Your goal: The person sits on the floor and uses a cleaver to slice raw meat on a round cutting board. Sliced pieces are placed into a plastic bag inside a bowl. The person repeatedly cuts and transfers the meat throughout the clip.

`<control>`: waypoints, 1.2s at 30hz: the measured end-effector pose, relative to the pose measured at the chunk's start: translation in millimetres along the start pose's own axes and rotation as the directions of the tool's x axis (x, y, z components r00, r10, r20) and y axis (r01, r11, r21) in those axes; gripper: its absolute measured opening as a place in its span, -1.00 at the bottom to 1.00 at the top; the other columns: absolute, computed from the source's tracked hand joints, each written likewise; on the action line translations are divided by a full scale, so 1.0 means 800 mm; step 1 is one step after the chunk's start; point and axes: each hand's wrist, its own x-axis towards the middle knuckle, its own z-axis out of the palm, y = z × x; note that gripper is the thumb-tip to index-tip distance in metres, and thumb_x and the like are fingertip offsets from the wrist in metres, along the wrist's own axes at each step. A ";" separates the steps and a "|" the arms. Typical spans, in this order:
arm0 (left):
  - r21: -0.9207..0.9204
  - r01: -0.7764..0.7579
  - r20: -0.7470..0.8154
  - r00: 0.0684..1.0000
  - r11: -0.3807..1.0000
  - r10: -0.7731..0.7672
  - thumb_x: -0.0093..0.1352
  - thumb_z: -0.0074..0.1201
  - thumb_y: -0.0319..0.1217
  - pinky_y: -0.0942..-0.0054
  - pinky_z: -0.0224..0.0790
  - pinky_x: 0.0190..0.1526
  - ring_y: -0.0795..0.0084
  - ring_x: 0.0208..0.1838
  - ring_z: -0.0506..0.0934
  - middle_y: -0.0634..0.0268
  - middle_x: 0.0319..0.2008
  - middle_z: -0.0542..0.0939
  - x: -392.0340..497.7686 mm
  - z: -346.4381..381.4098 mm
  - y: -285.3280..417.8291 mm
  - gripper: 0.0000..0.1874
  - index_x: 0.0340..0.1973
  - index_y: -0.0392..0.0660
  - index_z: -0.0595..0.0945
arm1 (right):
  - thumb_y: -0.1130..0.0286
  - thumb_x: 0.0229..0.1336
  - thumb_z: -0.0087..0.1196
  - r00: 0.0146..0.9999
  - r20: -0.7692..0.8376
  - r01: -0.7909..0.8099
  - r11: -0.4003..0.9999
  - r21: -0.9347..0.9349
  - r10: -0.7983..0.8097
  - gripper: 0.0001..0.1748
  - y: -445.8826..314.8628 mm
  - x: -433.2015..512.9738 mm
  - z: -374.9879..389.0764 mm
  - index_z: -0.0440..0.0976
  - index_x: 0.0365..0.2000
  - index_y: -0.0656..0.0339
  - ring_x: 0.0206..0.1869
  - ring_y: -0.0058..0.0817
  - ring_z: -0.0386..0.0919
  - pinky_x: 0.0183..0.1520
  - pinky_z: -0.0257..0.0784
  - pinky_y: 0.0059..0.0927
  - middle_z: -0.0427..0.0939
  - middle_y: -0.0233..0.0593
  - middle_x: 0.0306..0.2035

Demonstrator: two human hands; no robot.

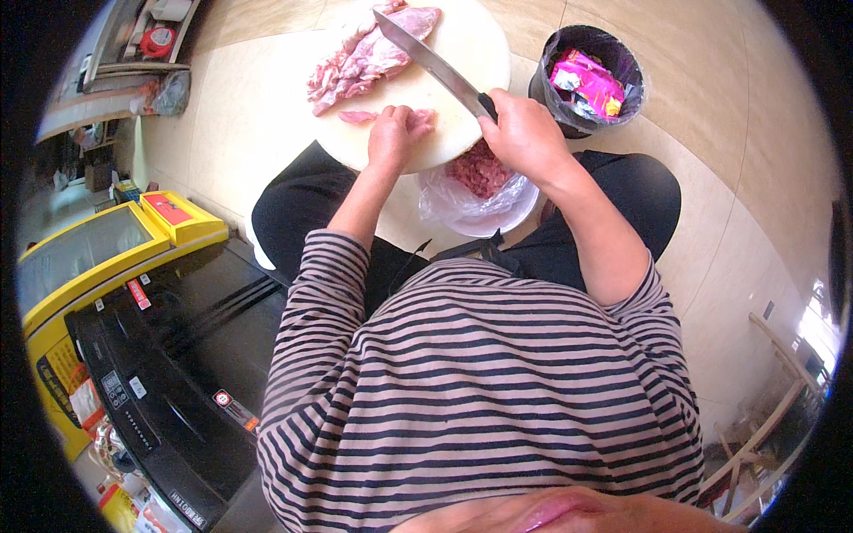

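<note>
My right hand (530, 136) grips the black handle of a kitchen knife (436, 63), whose blade slants up and left above the round white cutting board (476, 40). On the board's near part, my left hand (392, 138) has its fingers closed on a small piece of raw meat (421, 123). Another thin meat strip (356, 117) lies just left of those fingers. Larger raw meat pieces (373, 60) are spread over the board's upper left. Below the board, between my knees, a white basin (523, 212) lined with a clear plastic bag holds cut-up meat (481, 172), partly hidden by the board.
A black bin (560, 106) with a plastic liner and a pink wrapper (586, 83) stands right of the board. At left are a black-topped appliance (200, 333) and a yellow chest freezer (93, 246). A wooden frame (766, 433) is at lower right.
</note>
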 end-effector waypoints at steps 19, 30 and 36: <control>-0.783 0.302 0.298 0.950 -0.544 0.098 0.52 -0.13 -0.32 0.20 0.40 0.13 0.25 0.07 0.54 0.15 0.04 0.57 0.009 -0.032 0.010 -0.64 0.17 -0.18 0.41 | 0.39 0.21 0.10 0.896 0.432 -0.415 0.550 0.724 0.106 -0.75 -0.010 0.009 0.003 0.38 -0.25 0.40 -0.70 -0.69 0.38 -0.71 0.35 -0.58 0.44 -0.34 -0.61; -0.346 0.113 -0.214 0.957 0.931 -0.195 0.27 0.22 -0.41 0.36 0.48 -0.14 0.25 -0.26 0.63 0.11 -0.32 0.67 -0.013 -0.016 -0.016 -0.83 -0.28 -0.22 0.68 | 0.29 0.12 0.11 1.000 -0.002 -0.009 0.999 -0.036 0.009 -0.68 0.003 0.005 0.013 0.47 -0.26 0.40 -0.29 0.18 0.57 -0.19 0.47 0.03 0.56 0.27 -0.42; -0.298 -0.031 -0.187 0.982 0.954 -0.026 0.20 0.25 -0.38 0.25 0.44 -0.11 0.10 -0.20 0.59 0.11 -0.33 0.65 -0.015 0.015 0.006 -0.83 -0.36 -0.21 0.67 | 0.40 0.15 -0.06 0.989 0.139 0.091 0.957 -0.275 -0.054 -0.82 0.000 -0.016 0.029 0.46 -0.34 0.32 -0.35 0.11 0.61 -0.22 0.51 0.07 0.59 0.18 -0.47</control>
